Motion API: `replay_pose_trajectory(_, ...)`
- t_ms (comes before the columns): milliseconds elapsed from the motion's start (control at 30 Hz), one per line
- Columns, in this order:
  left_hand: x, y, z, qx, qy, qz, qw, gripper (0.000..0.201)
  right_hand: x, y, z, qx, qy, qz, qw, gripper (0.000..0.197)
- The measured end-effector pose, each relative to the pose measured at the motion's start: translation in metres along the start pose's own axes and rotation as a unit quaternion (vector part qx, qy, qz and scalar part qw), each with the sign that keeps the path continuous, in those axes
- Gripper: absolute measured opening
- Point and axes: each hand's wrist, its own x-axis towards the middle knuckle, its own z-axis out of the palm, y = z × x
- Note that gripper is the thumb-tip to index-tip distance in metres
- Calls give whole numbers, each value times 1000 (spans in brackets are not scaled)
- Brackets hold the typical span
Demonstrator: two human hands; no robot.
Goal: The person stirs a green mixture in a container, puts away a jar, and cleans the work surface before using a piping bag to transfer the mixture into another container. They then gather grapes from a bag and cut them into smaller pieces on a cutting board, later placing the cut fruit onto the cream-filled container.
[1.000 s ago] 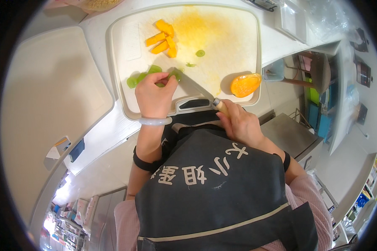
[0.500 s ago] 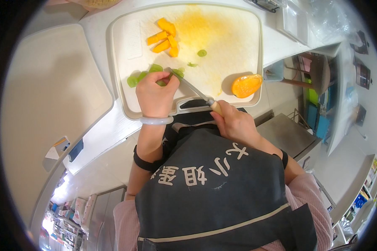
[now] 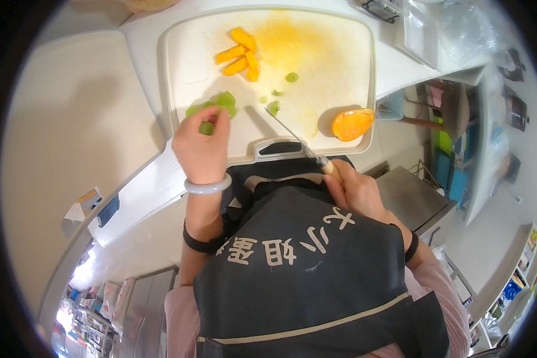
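My right hand (image 3: 359, 188) grips the pale wooden handle of a small knife (image 3: 295, 137). Its thin blade slants up and left over the cutting board (image 3: 334, 59), its tip close to a cut green piece (image 3: 274, 108). My left hand (image 3: 201, 149), with a pale bangle at the wrist, is closed in a pinch. Between its thumb and fingers shows a green grape piece (image 3: 207, 127). Beyond those fingers lie more green grape pieces (image 3: 225, 99), partly hidden by the hand. Farther up the board are several orange mango strips (image 3: 237, 52). A mango half (image 3: 352, 125) rests at the right.
Beside the board on the left is a large beige board or tray (image 3: 77, 119). A white bin (image 3: 417, 33) and clear plastic bags (image 3: 468, 36) stand at the far right. Small green scraps (image 3: 291, 77) and yellow juice stains mark the cutting board.
My left hand has moved left and slightly nearer me, away from the blade. The knife has drawn back to the right and nearer me. A cut green piece now lies exposed by its tip.
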Motion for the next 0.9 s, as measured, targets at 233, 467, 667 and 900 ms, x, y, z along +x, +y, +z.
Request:
replay_pose_trajectory(233,10,-1,-27,45,0,-86,995,24,21,8,0,22,-27,19,999,28)
replay_pose_trajectory(467,7,22,-42,-624,-237,-303,680,33,27,-9,-9,122,-57,64,989,27)
replay_pose_trajectory(667,2,12,-32,-553,-321,-267,721,38,30,-8,-11,173,-98,112,974,28)
replay_pose_trajectory(900,-10,22,-9,-424,-273,-122,855,35,28,-2,-10,159,-100,106,976,30)
